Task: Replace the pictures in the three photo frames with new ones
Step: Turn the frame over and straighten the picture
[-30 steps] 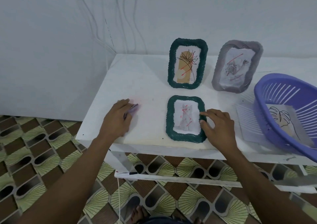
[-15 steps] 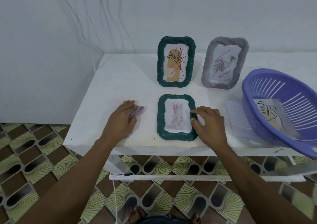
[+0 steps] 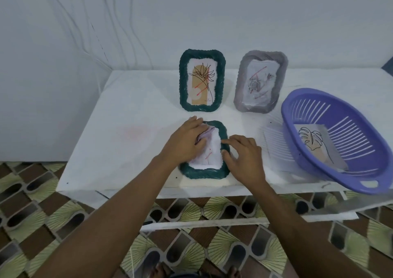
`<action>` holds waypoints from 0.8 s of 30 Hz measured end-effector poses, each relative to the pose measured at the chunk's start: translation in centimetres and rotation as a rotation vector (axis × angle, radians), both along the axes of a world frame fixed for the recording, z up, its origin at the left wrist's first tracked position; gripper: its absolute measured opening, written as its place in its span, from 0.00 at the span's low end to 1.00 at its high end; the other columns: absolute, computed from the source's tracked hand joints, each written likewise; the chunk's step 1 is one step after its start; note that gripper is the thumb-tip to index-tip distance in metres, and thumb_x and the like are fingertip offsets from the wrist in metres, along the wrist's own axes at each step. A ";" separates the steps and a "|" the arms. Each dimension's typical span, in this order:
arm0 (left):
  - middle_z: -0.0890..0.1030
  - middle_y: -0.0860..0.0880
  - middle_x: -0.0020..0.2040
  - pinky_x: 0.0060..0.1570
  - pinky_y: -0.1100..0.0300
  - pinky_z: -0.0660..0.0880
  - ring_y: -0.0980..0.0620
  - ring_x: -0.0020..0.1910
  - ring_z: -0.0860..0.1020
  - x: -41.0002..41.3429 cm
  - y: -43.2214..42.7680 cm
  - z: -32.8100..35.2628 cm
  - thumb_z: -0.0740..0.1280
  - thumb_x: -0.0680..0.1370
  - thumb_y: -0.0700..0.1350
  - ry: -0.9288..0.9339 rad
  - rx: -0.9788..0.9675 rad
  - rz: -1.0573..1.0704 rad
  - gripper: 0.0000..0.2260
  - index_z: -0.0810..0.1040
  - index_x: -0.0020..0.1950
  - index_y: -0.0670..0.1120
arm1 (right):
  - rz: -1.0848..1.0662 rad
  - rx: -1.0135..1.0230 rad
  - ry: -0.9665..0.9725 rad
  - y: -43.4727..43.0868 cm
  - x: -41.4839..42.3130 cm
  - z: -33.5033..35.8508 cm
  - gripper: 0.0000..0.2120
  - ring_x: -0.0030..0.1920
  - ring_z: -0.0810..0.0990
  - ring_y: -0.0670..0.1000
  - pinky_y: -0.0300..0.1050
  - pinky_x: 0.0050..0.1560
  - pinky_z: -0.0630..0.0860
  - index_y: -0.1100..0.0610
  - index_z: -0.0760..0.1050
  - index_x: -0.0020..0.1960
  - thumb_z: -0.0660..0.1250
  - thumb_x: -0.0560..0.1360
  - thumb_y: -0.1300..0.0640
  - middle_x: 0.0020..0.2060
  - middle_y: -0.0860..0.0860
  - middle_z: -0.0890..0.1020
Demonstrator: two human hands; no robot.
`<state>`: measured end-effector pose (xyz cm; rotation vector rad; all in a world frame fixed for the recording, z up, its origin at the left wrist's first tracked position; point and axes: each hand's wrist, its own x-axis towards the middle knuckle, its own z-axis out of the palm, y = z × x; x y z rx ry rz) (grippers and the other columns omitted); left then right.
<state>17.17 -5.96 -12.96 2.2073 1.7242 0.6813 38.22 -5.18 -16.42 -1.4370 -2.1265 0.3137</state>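
- Three frames are in view, and each shows a picture crossed with red strokes. I judge that none has been swapped yet, so nearly the whole task is left.
- Two of them, the upright green frame (image 3: pixel 202 82) and the grey frame (image 3: pixel 260 82), stand side by side at the back of the tabletop (image 3: pixel 127 133), untouched.
- One, the flat green frame (image 3: pixel 204 172), lies face up at the near edge and is the one being worked on.
- One new picture, the leaf drawing (image 3: pixel 312 143), lies in the purple basket (image 3: pixel 331 141) to the right. I cannot tell whether more sheets lie under it.
- The left hand (image 3: pixel 185 143) lies palm down over the flat frame's upper left, fingers bent round a lilac wad (image 3: pixel 205 134) pressed onto the picture. Whether it is cloth or paper I cannot tell.
- The right hand (image 3: pixel 244 158) sits at the frame's right rim, with fingers curled and thumb and forefinger gripping the rim, seemingly to steady it.
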 end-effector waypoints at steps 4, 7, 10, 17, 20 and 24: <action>0.67 0.43 0.74 0.75 0.53 0.54 0.45 0.75 0.61 -0.1 0.1 -0.8 0.49 0.81 0.57 0.039 -0.051 0.008 0.25 0.74 0.69 0.45 | -0.012 -0.004 -0.024 0.0 -0.1 0.0 0.15 0.56 0.71 0.50 0.47 0.49 0.65 0.45 0.77 0.59 0.61 0.74 0.47 0.57 0.45 0.77; 0.69 0.42 0.72 0.74 0.51 0.57 0.43 0.74 0.63 -0.4 0.1 -1.3 0.50 0.79 0.56 0.051 -0.049 0.013 0.26 0.75 0.68 0.45 | -0.019 -0.004 -0.036 0.0 -0.2 0.0 0.15 0.56 0.71 0.50 0.47 0.49 0.65 0.45 0.77 0.59 0.60 0.74 0.46 0.57 0.45 0.77; 0.70 0.40 0.72 0.72 0.46 0.61 0.39 0.73 0.64 -0.3 0.4 -1.6 0.54 0.76 0.56 0.098 -0.051 -0.001 0.25 0.74 0.69 0.47 | -0.014 0.001 -0.039 0.0 -0.2 0.1 0.16 0.56 0.71 0.51 0.47 0.49 0.65 0.45 0.77 0.59 0.60 0.74 0.46 0.56 0.45 0.77; 0.70 0.43 0.72 0.73 0.48 0.58 0.42 0.73 0.64 -0.2 -1.6 -2.2 0.61 0.78 0.47 0.122 0.017 -0.097 0.19 0.73 0.70 0.52 | -0.019 0.010 -0.029 0.0 -0.2 0.0 0.15 0.56 0.71 0.50 0.46 0.48 0.63 0.45 0.77 0.59 0.61 0.74 0.47 0.56 0.45 0.77; 0.68 0.46 0.73 0.74 0.51 0.55 0.46 0.75 0.60 -0.2 -3.8 -2.5 0.59 0.78 0.51 0.089 0.004 -0.180 0.19 0.73 0.69 0.52 | -0.019 0.001 -0.011 0.0 -0.2 -0.1 0.15 0.56 0.71 0.50 0.45 0.48 0.61 0.45 0.78 0.59 0.62 0.74 0.47 0.56 0.45 0.78; 0.66 0.47 0.74 0.74 0.51 0.56 0.47 0.76 0.58 -0.8 -3.9 -2.2 0.57 0.78 0.53 0.107 -0.007 -0.164 0.21 0.73 0.70 0.51 | -0.016 -0.014 0.008 0.1 -0.2 0.0 0.15 0.57 0.70 0.49 0.45 0.49 0.62 0.45 0.79 0.59 0.62 0.74 0.47 0.56 0.44 0.78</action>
